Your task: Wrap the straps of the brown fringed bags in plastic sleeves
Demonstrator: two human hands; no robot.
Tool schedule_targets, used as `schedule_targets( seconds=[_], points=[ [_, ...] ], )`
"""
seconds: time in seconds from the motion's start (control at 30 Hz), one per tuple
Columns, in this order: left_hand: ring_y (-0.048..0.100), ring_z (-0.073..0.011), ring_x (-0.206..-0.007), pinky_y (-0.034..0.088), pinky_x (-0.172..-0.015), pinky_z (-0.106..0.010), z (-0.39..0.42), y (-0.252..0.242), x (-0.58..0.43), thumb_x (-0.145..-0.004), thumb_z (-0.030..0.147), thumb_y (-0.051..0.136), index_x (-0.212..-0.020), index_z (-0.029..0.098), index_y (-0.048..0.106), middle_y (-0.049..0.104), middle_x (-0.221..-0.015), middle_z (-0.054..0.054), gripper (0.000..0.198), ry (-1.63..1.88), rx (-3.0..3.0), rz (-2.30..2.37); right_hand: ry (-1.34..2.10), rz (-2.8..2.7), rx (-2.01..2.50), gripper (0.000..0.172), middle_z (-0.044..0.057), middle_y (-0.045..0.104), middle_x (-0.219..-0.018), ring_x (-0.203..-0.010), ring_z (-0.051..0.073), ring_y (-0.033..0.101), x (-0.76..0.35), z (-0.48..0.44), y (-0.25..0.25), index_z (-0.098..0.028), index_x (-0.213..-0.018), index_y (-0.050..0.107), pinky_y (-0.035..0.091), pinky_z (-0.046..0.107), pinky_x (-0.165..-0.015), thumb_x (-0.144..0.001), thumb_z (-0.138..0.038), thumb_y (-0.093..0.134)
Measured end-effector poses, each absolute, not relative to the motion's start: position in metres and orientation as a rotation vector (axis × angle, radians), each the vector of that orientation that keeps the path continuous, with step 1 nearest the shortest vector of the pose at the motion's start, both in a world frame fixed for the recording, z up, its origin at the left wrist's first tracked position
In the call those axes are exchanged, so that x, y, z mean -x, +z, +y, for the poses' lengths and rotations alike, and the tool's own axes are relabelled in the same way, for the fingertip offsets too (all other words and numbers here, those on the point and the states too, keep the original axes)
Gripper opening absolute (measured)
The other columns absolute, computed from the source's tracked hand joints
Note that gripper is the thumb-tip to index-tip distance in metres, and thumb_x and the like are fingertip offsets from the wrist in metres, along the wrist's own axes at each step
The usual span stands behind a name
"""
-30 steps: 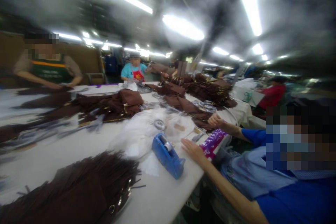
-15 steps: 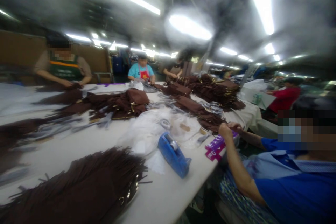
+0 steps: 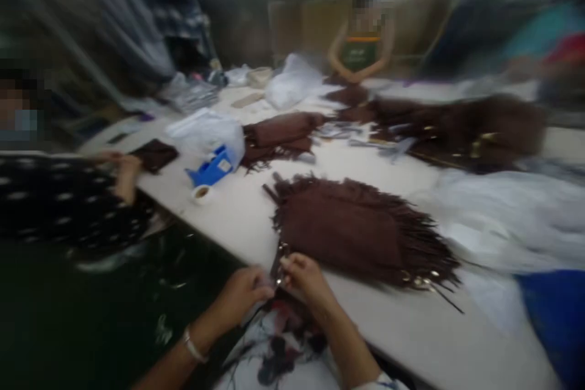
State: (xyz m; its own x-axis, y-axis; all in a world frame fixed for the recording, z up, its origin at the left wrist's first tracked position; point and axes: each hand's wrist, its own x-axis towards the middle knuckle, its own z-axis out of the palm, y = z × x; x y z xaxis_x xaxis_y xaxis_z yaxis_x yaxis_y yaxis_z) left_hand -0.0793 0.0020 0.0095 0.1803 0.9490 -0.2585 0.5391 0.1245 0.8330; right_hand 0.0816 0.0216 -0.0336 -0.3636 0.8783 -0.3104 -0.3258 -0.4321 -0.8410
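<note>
My left hand (image 3: 240, 297) and my right hand (image 3: 307, 277) are close together at the table's near edge. Between their fingertips is a narrow dark brown strap (image 3: 275, 269) with shiny metal fittings. Both hands look closed in a pinch on it, though blur hides the exact grip. Just beyond my right hand lies a pile of dark brown fringed fabric pieces (image 3: 340, 219), with gold-coloured metal rings at its right end.
A blue tape dispenser (image 3: 211, 167) and a small white roll (image 3: 201, 194) lie left, near clear plastic bags (image 3: 219, 128). A person in dotted sleeves (image 3: 68, 195) handles a brown piece (image 3: 154, 155). More brown pieces (image 3: 457, 128) lie farther back, before a person in a green apron (image 3: 361, 53).
The view has swung left and down. Both my hands and the strap now show, and the person in blue at the right is out of view.
</note>
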Motion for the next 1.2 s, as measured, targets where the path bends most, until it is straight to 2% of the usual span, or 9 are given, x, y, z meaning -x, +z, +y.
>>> schedule_targets(
  seconds=[0.07, 0.2, 0.43, 0.93, 1.2],
  points=[
    [0.053, -0.0138, -0.066, 0.038, -0.061, -0.026, -0.021, 0.008, 0.101, -0.074, 0.021, 0.069, -0.070, 0.016, 0.059, 0.058, -0.068, 0.003, 0.012, 0.540, -1.576, 1.565, 1.966, -0.856, 0.939, 0.032, -0.007, 0.055, -0.054, -0.044, 0.005, 0.046, -0.070, 0.019, -0.045, -0.017, -0.071, 0.053, 0.038, 0.018, -0.047, -0.082, -0.043, 0.068],
    [0.051, -0.0137, -0.063, 0.031, -0.057, -0.025, -0.024, 0.005, 0.099, -0.073, 0.021, 0.065, -0.069, 0.018, 0.055, 0.056, -0.067, 0.004, 0.012, 0.507, -1.657, 1.593, 1.940, -0.816, 0.954, 0.035, -0.005, 0.056, -0.053, -0.045, 0.006, 0.046, -0.077, 0.015, -0.041, -0.018, -0.070, 0.054, 0.035, 0.019, -0.048, -0.075, -0.048, 0.072],
    [0.051, -0.0162, -0.069, 0.032, -0.063, -0.026, -0.020, 0.012, 0.099, -0.079, 0.025, 0.059, -0.073, 0.021, 0.051, 0.057, -0.073, 0.002, 0.011, 0.439, -1.804, 1.598, 1.797, -0.741, 1.073, 0.037, -0.005, 0.053, -0.053, -0.046, 0.006, 0.044, -0.062, 0.012, -0.029, -0.018, -0.069, 0.054, 0.034, 0.019, -0.047, -0.074, -0.050, 0.072],
    [0.053, -0.0168, -0.072, 0.033, -0.066, -0.027, -0.025, 0.020, 0.095, -0.081, 0.020, 0.055, -0.075, 0.021, 0.050, 0.058, -0.077, 0.001, 0.008, 0.378, -1.862, 1.627, 1.653, -0.852, 1.216, 0.036, -0.006, 0.052, -0.054, -0.048, 0.009, 0.044, -0.055, 0.008, -0.029, -0.020, -0.070, 0.051, 0.034, 0.020, -0.047, -0.076, -0.052, 0.066],
    [0.050, -0.0157, -0.066, 0.030, -0.061, -0.026, -0.026, 0.012, 0.094, -0.077, 0.022, 0.060, -0.072, 0.020, 0.052, 0.056, -0.070, 0.003, 0.010, 0.467, -1.727, 1.660, 1.640, -0.866, 1.229, 0.037, -0.007, 0.051, -0.053, -0.047, 0.009, 0.043, -0.055, 0.008, -0.029, -0.020, -0.070, 0.051, 0.034, 0.020, -0.047, -0.076, -0.052, 0.067]
  ],
)
